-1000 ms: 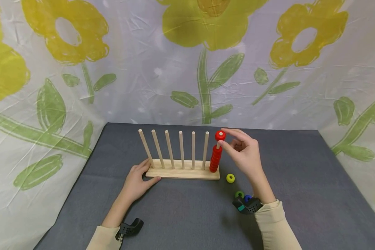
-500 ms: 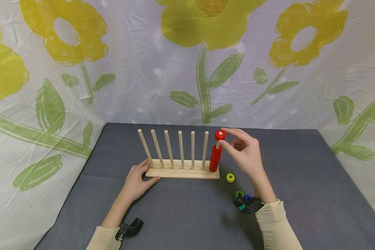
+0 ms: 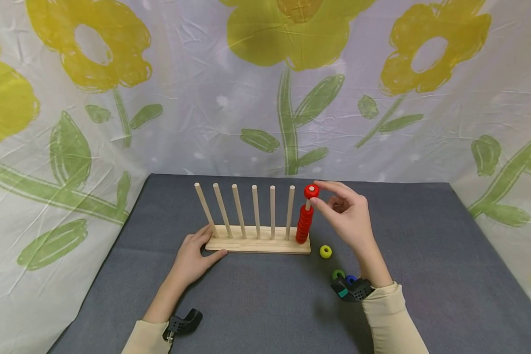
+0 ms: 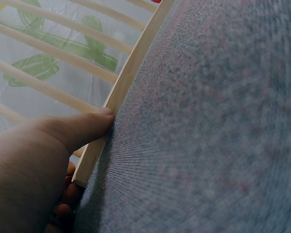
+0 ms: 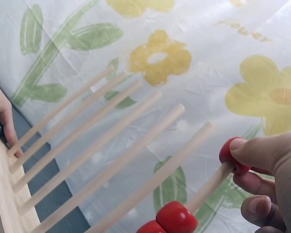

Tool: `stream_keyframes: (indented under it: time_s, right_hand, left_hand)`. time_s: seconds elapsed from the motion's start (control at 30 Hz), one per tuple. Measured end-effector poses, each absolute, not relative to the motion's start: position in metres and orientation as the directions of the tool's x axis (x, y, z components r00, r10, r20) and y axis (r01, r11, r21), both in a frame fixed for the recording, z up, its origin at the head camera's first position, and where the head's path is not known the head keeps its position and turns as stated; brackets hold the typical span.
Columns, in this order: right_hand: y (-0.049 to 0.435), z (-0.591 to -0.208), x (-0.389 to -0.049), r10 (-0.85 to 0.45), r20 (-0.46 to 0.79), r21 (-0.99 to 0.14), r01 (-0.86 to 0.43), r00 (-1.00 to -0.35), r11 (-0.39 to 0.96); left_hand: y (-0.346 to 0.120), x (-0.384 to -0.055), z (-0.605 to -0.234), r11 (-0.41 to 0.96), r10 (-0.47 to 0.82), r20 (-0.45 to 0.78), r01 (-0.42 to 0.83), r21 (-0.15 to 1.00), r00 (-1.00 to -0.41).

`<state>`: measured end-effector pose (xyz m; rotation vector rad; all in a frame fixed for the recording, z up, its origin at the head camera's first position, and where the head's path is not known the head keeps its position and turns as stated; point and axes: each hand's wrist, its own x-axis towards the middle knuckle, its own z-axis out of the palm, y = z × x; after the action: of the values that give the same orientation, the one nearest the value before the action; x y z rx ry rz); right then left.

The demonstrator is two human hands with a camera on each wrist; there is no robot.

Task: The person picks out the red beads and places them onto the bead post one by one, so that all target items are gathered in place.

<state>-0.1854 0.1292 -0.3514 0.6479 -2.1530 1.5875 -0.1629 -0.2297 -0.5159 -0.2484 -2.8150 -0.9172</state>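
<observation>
A wooden peg rack (image 3: 256, 246) with a row of upright pegs stands on the dark cloth. Its rightmost peg carries a stack of red beads (image 3: 304, 226). At that peg's top, my right hand (image 3: 349, 216) pinches another red bead (image 3: 311, 191) between thumb and fingers; the peg tip shows through its hole. Bare peg separates this bead from the stack, as the right wrist view also shows. My left hand (image 3: 196, 258) grips the left end of the rack, the thumb (image 4: 94, 124) along its front edge and the other fingers behind or beneath, partly hidden.
Right of the rack lies a yellow bead (image 3: 325, 251). Closer to me are a green bead (image 3: 338, 275) and a blue bead (image 3: 351, 280), partly covered by the right wrist camera (image 3: 351, 290). A flower-printed curtain (image 3: 212, 123) hangs behind the table.
Almost nothing differs. Both hands, the rack and the red bead keep their places; the whole view shifts very slightly.
</observation>
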Motion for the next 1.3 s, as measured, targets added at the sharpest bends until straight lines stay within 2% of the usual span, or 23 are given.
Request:
stream_keyframes:
  time_s: [0.7,0.97,1.23,1.3]
  right_hand:
    - [0.136,-0.347,-0.186,-0.134,0.626,-0.740,-0.640,-0.768,0.207]
    - [0.158,-0.339,-0.186,-0.027,0.653,-0.742,-0.646,-0.757,0.178]
    - [0.179,-0.358,-0.198,0.022,0.639,-0.769,-0.639,-0.769,0.018]
    - [0.183,-0.361,-0.198,0.024,0.625,-0.780,-0.624,-0.780,0.038]
  left_hand:
    - [-0.238,-0.163,-0.519,0.797,0.106,0.198,0.202,0.569,-0.974]
    - [-0.238,-0.164,-0.516,0.796,0.117,0.199,0.212,0.567,-0.973]
    - [-0.239,-0.164,-0.517,0.798,0.126,0.185,0.211,0.565,-0.975]
    - [-0.238,-0.161,-0.519,0.794,0.126,0.182,0.209,0.571,-0.975]
